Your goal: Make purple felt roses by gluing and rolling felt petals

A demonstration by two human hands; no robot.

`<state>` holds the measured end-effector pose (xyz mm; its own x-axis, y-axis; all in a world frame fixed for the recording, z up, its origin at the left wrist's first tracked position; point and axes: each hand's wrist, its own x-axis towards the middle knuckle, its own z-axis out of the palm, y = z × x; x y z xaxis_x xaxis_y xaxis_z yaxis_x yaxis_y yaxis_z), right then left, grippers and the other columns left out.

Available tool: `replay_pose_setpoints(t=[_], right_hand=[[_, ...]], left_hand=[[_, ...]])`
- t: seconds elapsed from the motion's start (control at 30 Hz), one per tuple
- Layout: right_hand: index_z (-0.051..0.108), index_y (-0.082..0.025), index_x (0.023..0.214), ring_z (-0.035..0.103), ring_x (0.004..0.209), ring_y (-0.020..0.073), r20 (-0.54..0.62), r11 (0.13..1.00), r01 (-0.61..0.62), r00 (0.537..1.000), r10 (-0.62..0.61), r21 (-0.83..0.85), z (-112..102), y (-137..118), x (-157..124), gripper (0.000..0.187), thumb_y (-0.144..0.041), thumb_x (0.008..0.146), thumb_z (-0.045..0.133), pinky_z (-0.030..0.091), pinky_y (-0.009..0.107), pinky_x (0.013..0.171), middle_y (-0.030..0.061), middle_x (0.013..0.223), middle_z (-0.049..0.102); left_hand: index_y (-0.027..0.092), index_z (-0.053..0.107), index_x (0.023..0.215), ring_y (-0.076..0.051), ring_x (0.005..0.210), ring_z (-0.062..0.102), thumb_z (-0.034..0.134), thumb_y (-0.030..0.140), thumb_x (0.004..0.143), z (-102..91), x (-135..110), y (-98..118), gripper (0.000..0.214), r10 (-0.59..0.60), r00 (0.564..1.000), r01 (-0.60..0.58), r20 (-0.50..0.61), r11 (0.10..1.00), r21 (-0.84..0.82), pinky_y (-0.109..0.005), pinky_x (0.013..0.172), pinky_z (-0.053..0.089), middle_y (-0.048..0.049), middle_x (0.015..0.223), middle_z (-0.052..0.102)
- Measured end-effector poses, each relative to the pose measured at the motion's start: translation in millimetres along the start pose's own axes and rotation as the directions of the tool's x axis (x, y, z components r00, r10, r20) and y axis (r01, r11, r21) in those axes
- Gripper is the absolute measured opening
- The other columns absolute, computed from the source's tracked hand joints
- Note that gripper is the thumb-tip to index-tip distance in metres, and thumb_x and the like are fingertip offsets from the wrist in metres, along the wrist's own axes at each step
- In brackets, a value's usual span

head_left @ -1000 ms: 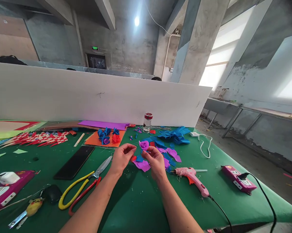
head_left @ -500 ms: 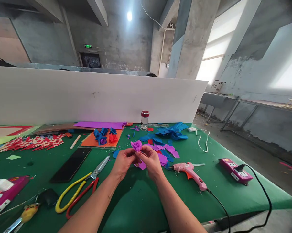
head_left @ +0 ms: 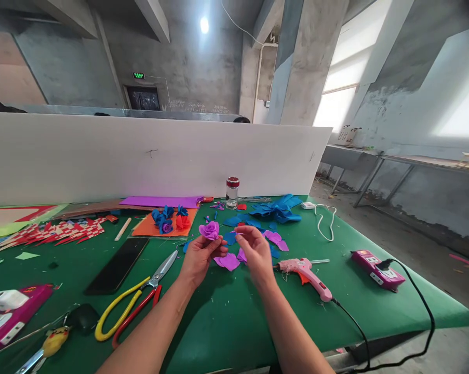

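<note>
A purple paper rose (head_left: pixel 209 230) stands upright, pinched at its base by my left hand (head_left: pixel 198 255). My right hand (head_left: pixel 257 252) is just to the right of it, apart from the flower, thumb and fingertips drawn together. Whether a scrap is between those fingertips is too small to tell. Under and beyond the hands lie loose purple petals (head_left: pixel 227 262) and several blue pieces. A pink hot glue gun (head_left: pixel 305 271) rests to the right of my right hand. Scissors (head_left: pixel 158 272) with yellow and red handles lie open left of my left hand.
Finished blue and red flowers (head_left: pixel 168 213) sit on an orange sheet (head_left: pixel 143 226). Behind are a glass jar (head_left: pixel 231 193), crumpled blue paper (head_left: pixel 277 209) and a white board (head_left: pixel 160 156). A black phone (head_left: pixel 117 266) lies left; a purple power strip (head_left: pixel 378 270) with a cord lies right.
My hands have come apart: the right one has let go of the rose and moved right. My left hand has shifted slightly left with the rose.
</note>
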<state>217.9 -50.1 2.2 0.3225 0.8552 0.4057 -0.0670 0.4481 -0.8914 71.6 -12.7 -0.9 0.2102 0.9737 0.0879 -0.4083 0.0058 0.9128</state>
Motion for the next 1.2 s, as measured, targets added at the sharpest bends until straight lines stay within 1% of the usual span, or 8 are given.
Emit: replay_pose_setpoints(t=[0.2,0.3,0.43,0.6,0.73,0.87,1.0,1.2], right_hand=[[0.064,-0.019,0.095,0.063,0.079,0.0196,-0.24,0.843,0.036,0.951,-0.194,-0.537,-112,-31,-16,0.028,-0.044,0.084,0.055,0.049,0.032,0.072,0.0071,0.091,0.069],[0.062,-0.021,0.079,0.058,0.064,0.0184,-0.198,0.561,-0.149,0.98,-0.027,-0.814,-169,-27,-35,0.031,-0.049,0.085,0.05,0.044,0.031,0.063,0.0033,0.072,0.065],[0.058,-0.022,0.079,0.059,0.069,0.0207,-0.067,0.338,-0.09,0.995,0.079,-0.937,-202,-6,-54,0.032,-0.053,0.082,0.052,0.043,0.03,0.063,0.0044,0.075,0.064],[0.058,-0.022,0.086,0.061,0.077,0.0231,-0.022,0.251,-0.038,0.997,0.068,-0.967,-205,18,-59,0.026,-0.042,0.087,0.041,0.045,0.034,0.072,0.0082,0.082,0.062],[0.054,-0.023,0.079,0.06,0.078,0.026,-0.022,0.291,-0.027,1.0,0.02,-0.956,-206,25,-57,0.026,-0.038,0.088,0.035,0.046,0.037,0.073,0.0103,0.077,0.06],[0.053,-0.024,0.085,0.062,0.078,0.0273,-0.099,0.509,-0.096,0.995,0.022,-0.855,-193,4,-57,0.024,-0.046,0.085,0.043,0.048,0.039,0.071,0.0096,0.08,0.064],[0.054,-0.024,0.1,0.065,0.074,0.0236,-0.021,0.821,-0.137,0.988,0.151,-0.554,-148,-38,-55,0.041,-0.06,0.081,0.054,0.05,0.034,0.066,0.0086,0.084,0.069],[0.061,-0.019,0.094,0.052,0.057,0.0157,0.091,0.893,-0.114,0.981,0.17,-0.436,-83,-65,-59,0.045,-0.061,0.079,0.059,0.041,0.026,0.05,0.0028,0.069,0.062]], left_hand=[[0.013,0.07,0.077,-0.016,0.059,0.068,0.088,0.033,0.054,5.5,-1,3,0.036,0.01,1.0,-0.01,0.03,1.0,-0.003,-0.029,0.06,0.057,-0.0045,0.072,0.073],[0.012,0.07,0.079,-0.015,0.059,0.068,0.087,0.032,0.058,5.5,-1,2,0.034,-0.003,0.998,0.003,0.067,1.0,0.005,-0.028,0.061,0.056,-0.0049,0.073,0.073],[0.012,0.07,0.08,-0.015,0.058,0.068,0.086,0.031,0.059,3.9,-2,1,0.032,-0.007,0.997,0.006,0.08,1.0,0.01,-0.027,0.061,0.056,-0.005,0.073,0.074],[0.013,0.07,0.079,-0.014,0.057,0.067,0.085,0.032,0.06,1.4,-4,0,0.031,-0.012,0.995,0.013,0.102,1.0,-0.008,-0.027,0.059,0.055,-0.0052,0.071,0.073],[0.013,0.07,0.078,-0.014,0.057,0.066,0.085,0.031,0.062,0.0,-6,-1,0.028,-0.017,0.992,0.02,0.129,1.0,-0.022,-0.026,0.058,0.055,-0.005,0.071,0.073],[0.013,0.07,0.078,-0.014,0.057,0.066,0.084,0.031,0.063,0.6,-7,-1,0.027,-0.025,0.987,0.031,0.156,0.999,-0.034,-0.026,0.057,0.055,-0.0049,0.071,0.073],[0.013,0.071,0.078,-0.013,0.057,0.066,0.084,0.03,0.063,0.0,-7,-2,0.027,-0.039,0.984,0.047,0.171,0.998,-0.045,-0.026,0.057,0.054,-0.0049,0.071,0.072],[0.013,0.071,0.08,-0.013,0.059,0.066,0.082,0.028,0.067,-2.8,-6,-5,0.023,-0.045,0.982,0.056,0.185,0.997,-0.053,-0.026,0.058,0.054,-0.0053,0.073,0.073]])
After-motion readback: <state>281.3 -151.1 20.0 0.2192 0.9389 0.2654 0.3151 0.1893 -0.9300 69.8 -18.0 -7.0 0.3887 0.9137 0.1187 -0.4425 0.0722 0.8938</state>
